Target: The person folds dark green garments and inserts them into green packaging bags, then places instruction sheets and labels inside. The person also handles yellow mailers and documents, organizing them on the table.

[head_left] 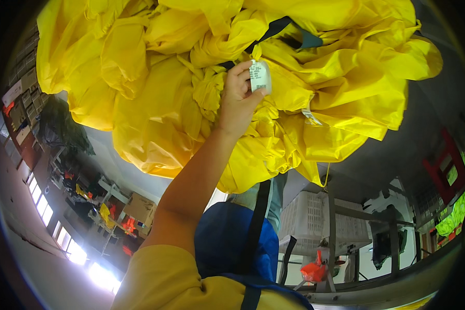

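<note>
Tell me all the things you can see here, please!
Crumpled garment: one, bright yellow with dark trim, fills the top.
Label tag: one, white, pinched on the garment.
Second tag: one, pale, lower right on the fabric.
Crate: one, white plastic, lower right of middle.
Cardboard box: one, brown, lower left.
Red frame: one, far right.
Green cloth: one, bright, right edge.
Hand: one, pinching the label tag; which hand it is cannot be told.
Sleeve: one, yellow, bottom.
</note>
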